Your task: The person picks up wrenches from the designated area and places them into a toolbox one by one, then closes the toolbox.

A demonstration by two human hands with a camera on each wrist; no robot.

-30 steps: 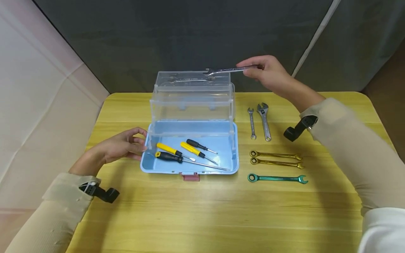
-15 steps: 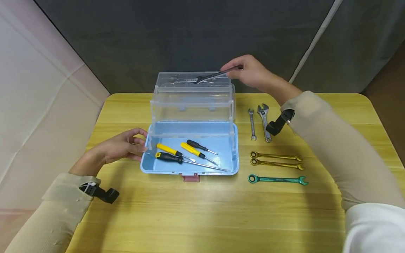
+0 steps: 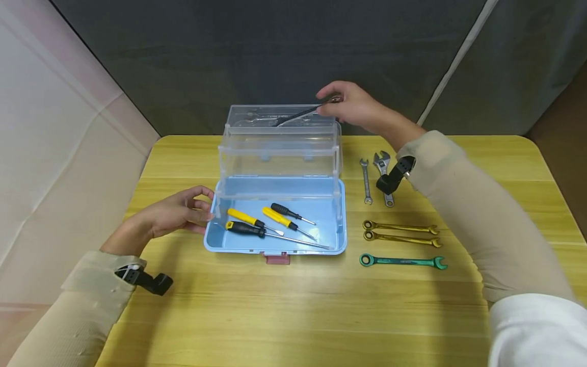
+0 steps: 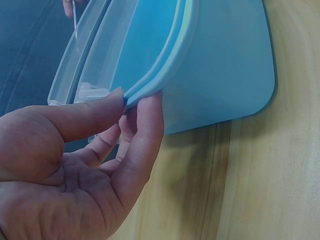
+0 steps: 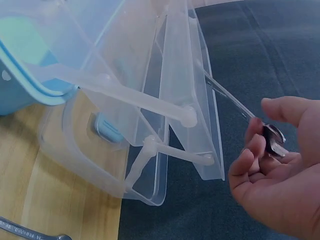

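My left hand (image 3: 176, 211) pinches the left rim of the light blue toolbox (image 4: 220, 60) between thumb and fingers. Over the right end of the clear raised top tray (image 3: 238, 116), my right hand (image 3: 355, 107) holds a silver open-end wrench (image 5: 232, 97) near one end. That wrench slants down to the left, its far end within the tray's outline. In the right wrist view, its near jaw shows among the fingers, with the thumb spread away from it. Another silver wrench (image 3: 263, 117) lies in the top tray. Several screwdrivers (image 3: 245, 228) lie in the box's base.
Right of the box lie a small wrench (image 3: 366, 181) and an adjustable wrench (image 3: 381, 162), partly hidden by the wrist camera. Nearer are two gold wrenches (image 3: 401, 227) and a green one (image 3: 403, 261). A dark curtain (image 3: 275, 51) hangs behind the wooden table (image 3: 284, 316).
My right hand has moved left to the top tray, and the wrench's far end has tilted down into the tray's outline. The left hand and toolbox stay put.
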